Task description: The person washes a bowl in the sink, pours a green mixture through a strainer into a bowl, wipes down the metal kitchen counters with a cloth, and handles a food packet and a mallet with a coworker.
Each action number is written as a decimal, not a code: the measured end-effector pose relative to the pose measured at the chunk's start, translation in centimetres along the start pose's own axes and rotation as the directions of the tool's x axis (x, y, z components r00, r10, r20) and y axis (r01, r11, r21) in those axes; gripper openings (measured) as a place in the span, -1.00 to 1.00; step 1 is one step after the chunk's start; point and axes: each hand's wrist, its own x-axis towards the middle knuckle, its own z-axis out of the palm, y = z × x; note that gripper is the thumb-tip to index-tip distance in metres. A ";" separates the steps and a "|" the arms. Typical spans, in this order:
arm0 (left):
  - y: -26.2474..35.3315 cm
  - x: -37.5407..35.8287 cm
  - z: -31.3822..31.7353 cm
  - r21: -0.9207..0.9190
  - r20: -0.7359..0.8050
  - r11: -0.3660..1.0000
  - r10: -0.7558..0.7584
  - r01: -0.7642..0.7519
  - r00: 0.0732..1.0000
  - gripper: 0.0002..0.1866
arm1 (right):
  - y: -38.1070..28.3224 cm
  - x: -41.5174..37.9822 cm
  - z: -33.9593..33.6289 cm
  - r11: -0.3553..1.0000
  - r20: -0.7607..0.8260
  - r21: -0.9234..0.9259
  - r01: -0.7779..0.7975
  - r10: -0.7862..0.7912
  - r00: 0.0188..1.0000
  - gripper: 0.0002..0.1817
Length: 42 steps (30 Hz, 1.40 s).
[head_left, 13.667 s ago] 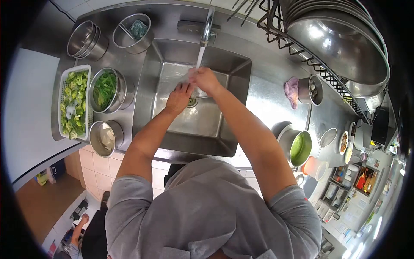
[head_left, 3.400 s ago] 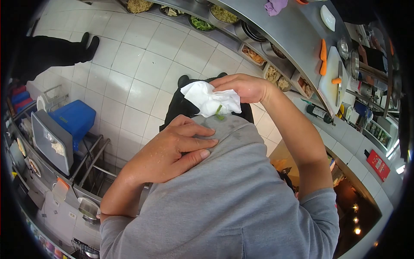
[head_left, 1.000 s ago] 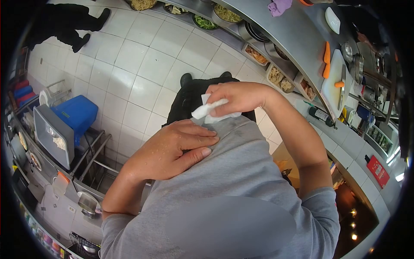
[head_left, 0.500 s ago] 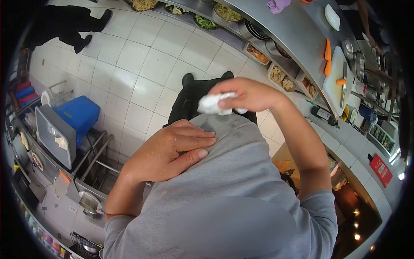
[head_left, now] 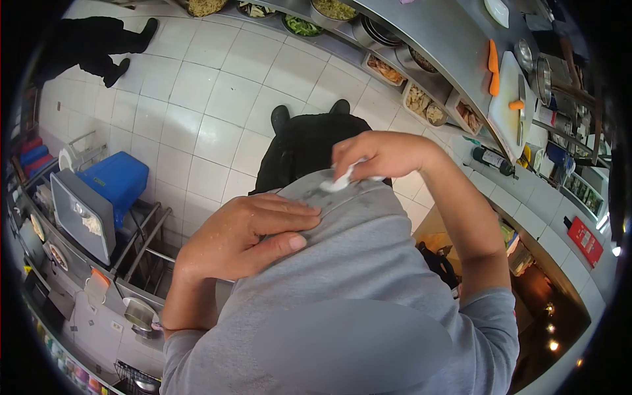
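My right hand (head_left: pixel 380 157) is closed on a crumpled white tissue (head_left: pixel 339 182), paper by its look, and presses it against the front of my grey T-shirt (head_left: pixel 342 257). Dark damp spots show on the fabric beside it. Wet with droplets, my left hand (head_left: pixel 250 236) lies on the shirt to the left of the tissue. Its fingers are stretched out, with the thumb apart from them. Part of the tissue is hidden under my right fingers.
A steel counter (head_left: pixel 454 72) at upper right carries carrots (head_left: pixel 494 68) and a knife (head_left: pixel 521 108) on a white cutting board (head_left: pixel 505 125). Food containers (head_left: pixel 418 99) fill the shelf below. At left stand a blue bin (head_left: pixel 118 181) and a grey tub (head_left: pixel 82 214). Another person's legs (head_left: pixel 99 43) are at upper left.
My right hand has brought the tissue down and slightly right, onto the damp part of the shirt. My left hand has shifted slightly left and down, still resting on the shirt.
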 end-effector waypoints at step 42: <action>-8.1 2.8 33.0 -0.388 -0.693 0.799 -0.582 0.460 0.426 -0.53 | 65.8 -99.4 -9.9 0.872 -0.911 0.323 -0.368 0.181 -0.371 -0.38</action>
